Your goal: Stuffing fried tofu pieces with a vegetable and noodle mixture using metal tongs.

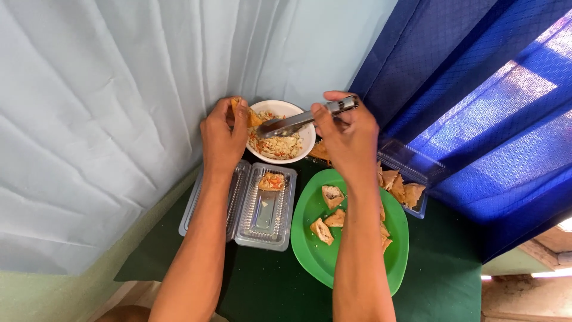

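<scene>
My left hand (223,136) holds a fried tofu puff (251,115) over the rim of a white bowl (305,142) of shredded vegetable filling (279,145). In my right hand (350,136) are metal tongs (298,121), their tips reaching into the bowl close to the puff. Below the bowl lies an open clear plastic container (262,222) with one stuffed puff (271,181) at its far end. A green plate (314,250) to the right carries several cut tofu puffs (332,195).
A second clear plastic container (411,168) with more tofu pieces sits at the right, beside the blue curtain (476,119). A dark green cloth (441,280) covers the table. A pale blue curtain (107,119) hangs at the left and back.
</scene>
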